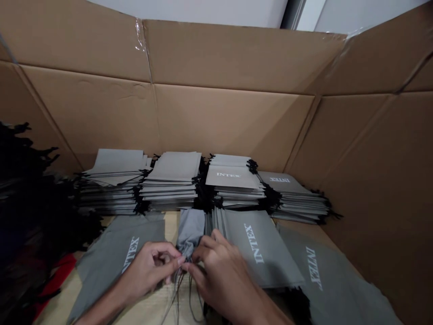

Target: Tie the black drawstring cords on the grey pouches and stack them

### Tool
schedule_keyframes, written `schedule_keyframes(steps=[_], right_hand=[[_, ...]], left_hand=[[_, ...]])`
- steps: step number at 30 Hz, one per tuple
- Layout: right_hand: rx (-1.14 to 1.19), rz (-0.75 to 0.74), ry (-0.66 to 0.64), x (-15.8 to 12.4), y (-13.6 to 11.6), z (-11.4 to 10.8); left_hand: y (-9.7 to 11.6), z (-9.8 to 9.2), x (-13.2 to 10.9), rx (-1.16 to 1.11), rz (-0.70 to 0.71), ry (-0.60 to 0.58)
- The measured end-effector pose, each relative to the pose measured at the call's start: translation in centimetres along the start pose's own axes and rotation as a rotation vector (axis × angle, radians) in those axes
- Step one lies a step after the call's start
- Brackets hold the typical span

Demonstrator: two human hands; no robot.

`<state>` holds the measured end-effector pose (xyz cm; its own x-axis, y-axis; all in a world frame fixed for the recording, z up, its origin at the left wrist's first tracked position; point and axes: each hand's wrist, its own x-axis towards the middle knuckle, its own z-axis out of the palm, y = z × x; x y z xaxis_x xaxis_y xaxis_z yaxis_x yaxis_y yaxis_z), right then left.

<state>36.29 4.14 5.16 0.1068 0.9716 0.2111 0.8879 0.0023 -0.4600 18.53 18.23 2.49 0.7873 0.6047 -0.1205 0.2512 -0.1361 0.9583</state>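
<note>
A small grey drawstring pouch (191,228) lies in the middle, its gathered neck pointing toward me. My left hand (154,264) pinches the neck and cords from the left, thumb against fingertips. From the right, my right hand (219,266) closes on the same gathered neck, its fingertips almost meeting the left ones. Thin grey cords (178,293) hang from between the fingers toward the front. The exact spot each fingertip grips is partly hidden. A flat grey INTEX bag (145,228) lies under my left forearm, and a stack of INTEX bags (257,248) sits beside my right hand.
Several stacks of grey bags (172,180) with black cord ends line the back. Tall cardboard walls (233,117) enclose the area. A dark heap of black cords (37,212) rises at the left, a red item (56,282) below it. Another INTEX bag (334,275) lies at right.
</note>
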Motion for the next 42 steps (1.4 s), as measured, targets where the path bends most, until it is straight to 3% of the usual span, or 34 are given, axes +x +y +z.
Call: schedule_keyframes(steps=[5,11,20,26,32,37,42], right_hand=[[0.112,0.074,0.044,0.4,0.3,-0.5],[0.168,0.042,0.090,0.5,0.6,0.1],[-0.134,0.036,0.167,0.5,-0.4,2.0],[-0.244,0.074,0.133,0.5,-0.4,1.6],[-0.246,0.022,0.137,0.3,-0.1,1.5],[-0.221,-0.078,0.150,0.5,0.3,1.0],[-0.215,-0.114,0.145,0.4,0.9,0.0]], left_hand=[[0.7,-0.3,-0.1,0.005,-0.014,0.012],[1.0,-0.3,0.0,0.132,0.043,0.037],[0.7,0.6,-0.6,0.476,0.368,0.230],[0.5,-0.5,-0.8,0.614,0.315,0.272],[0.4,-0.3,-1.1,0.479,0.314,0.229],[0.1,0.2,-1.2,0.341,0.232,0.177],[0.2,-0.7,-1.3,0.394,0.342,0.183]])
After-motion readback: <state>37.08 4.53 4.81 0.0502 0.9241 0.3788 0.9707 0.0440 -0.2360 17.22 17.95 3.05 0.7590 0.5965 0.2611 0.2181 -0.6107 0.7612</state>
